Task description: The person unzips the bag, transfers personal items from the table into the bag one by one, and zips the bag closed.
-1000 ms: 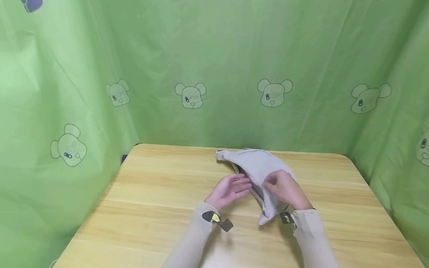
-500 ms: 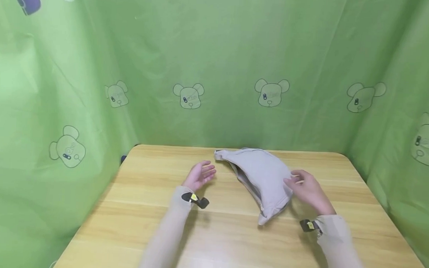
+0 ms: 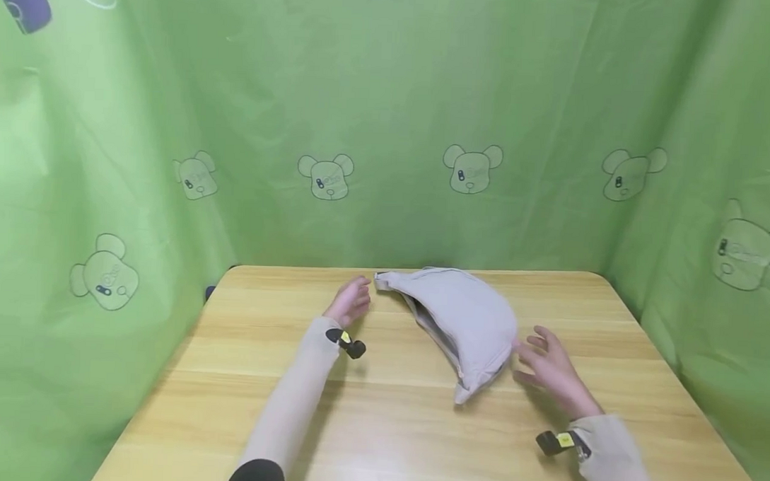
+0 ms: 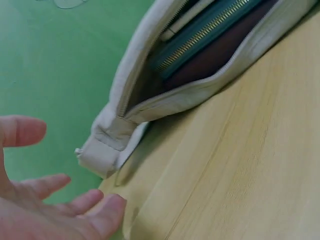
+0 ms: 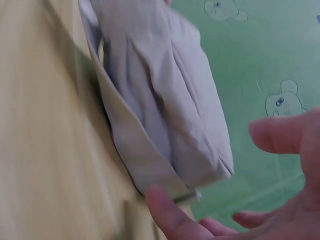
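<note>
A light grey crescent-shaped bag (image 3: 462,310) lies on the wooden table, its zipped mouth gaping toward the near left. Inside, the left wrist view shows a teal pouch (image 4: 200,37) with a gold-toothed zipper; a pale edge and something dark lie beside it. My left hand (image 3: 349,301) is just left of the bag's narrow far end, fingers apart and holding nothing. At the bag's right side is my right hand (image 3: 551,366), thumb and fingers spread around the near-right edge. Whether a fingertip touches the fabric there I cannot tell.
The wooden table (image 3: 378,438) has rounded far corners. Green curtains (image 3: 386,219) printed with bear heads stand behind it and along both sides. Small black cameras (image 3: 548,443) are strapped at the wrists.
My left hand has withdrawn from the bag's mouth toward its far left end. My right hand has left the top of the bag and moved right, its fingers spreading. The bag has barely shifted.
</note>
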### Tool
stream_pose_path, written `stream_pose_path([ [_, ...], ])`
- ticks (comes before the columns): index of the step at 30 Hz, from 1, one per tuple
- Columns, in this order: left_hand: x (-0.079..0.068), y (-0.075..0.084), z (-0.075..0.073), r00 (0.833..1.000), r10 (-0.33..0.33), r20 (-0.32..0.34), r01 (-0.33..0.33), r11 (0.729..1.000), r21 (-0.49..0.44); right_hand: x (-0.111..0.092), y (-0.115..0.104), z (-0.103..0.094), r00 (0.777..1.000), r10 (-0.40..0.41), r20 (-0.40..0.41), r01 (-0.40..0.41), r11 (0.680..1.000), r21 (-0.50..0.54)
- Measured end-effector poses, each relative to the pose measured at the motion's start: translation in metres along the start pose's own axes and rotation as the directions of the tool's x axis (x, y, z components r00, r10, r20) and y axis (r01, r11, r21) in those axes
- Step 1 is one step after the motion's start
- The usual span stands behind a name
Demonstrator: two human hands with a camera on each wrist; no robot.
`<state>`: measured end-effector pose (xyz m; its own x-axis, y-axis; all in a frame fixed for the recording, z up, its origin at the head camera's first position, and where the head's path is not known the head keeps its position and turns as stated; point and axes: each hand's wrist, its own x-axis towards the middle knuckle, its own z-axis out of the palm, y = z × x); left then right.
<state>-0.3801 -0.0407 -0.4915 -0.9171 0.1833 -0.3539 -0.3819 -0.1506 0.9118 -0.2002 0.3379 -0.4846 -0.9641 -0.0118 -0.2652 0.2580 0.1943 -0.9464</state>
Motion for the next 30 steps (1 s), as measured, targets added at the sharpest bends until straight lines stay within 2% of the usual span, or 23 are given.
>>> stream_pose_path([
  [4,0.01,0.001,0.008,1.0,0.013,0.012,-0.013,1.0,0.021,-0.005,-0.001,0.013,1.0,0.004,0.011,-0.005,0.996,0.084],
  [8,0.017,-0.002,0.016,1.0,0.023,-0.004,-0.023,0.999,0.028,-0.008,-0.002,0.026,0.999,0.015,0.038,-0.02,0.988,0.153],
  [13,0.022,-0.008,0.02,0.995,0.068,-0.073,-0.062,0.995,0.082,-0.01,-0.003,0.039,0.997,0.016,0.074,-0.031,0.979,0.199],
  [18,0.017,-0.013,0.019,0.981,0.127,-0.144,-0.105,0.983,0.152,-0.009,-0.001,0.047,0.996,-0.019,0.084,0.002,0.98,0.197],
  [23,0.012,-0.016,0.015,0.969,0.152,-0.194,-0.114,0.975,0.192,-0.009,0.001,0.046,0.996,-0.027,0.081,0.011,0.98,0.201],
  [27,0.009,-0.017,0.012,0.969,0.157,-0.189,-0.111,0.966,0.233,-0.008,0.0,0.042,0.997,-0.025,0.076,0.01,0.982,0.189],
  [30,0.006,-0.017,0.009,0.968,0.187,-0.169,-0.125,0.939,0.321,-0.005,0.0,0.037,0.997,-0.027,0.071,0.015,0.986,0.165],
])
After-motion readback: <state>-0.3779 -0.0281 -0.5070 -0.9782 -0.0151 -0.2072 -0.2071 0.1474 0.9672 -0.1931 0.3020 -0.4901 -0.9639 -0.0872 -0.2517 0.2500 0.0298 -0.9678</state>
